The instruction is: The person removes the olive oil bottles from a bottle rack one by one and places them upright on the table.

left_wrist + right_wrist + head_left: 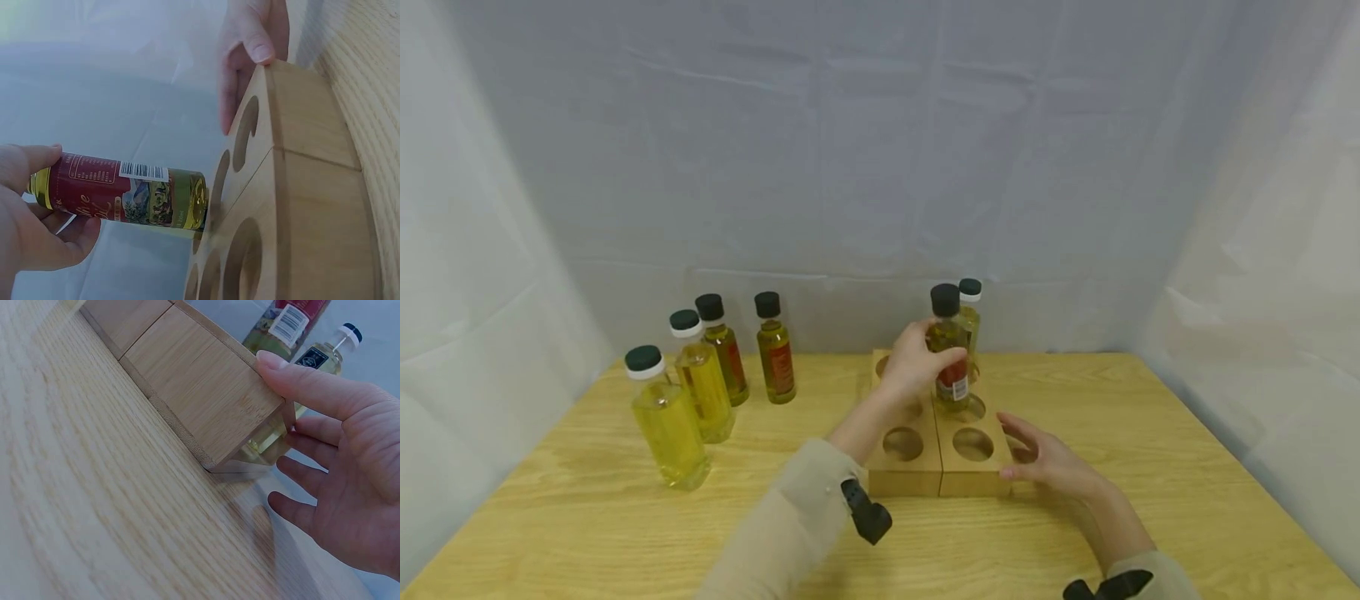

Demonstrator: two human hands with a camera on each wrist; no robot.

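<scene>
Red-labelled bottle [951,367] gripped by left hand [913,362], base entering a rack [925,475] hole at 12 o'clock. Right hand [1048,462] flat, fingers straight, bracing rack's side on bench [587,517].

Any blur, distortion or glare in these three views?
Head view: even soft light, wide-angle bending at the edges, sharp. Left wrist view: the bottle crisp, the wooden rack tilted by the camera angle. Right wrist view: the near table smeared, the right hand sharp; no glare.
</scene>
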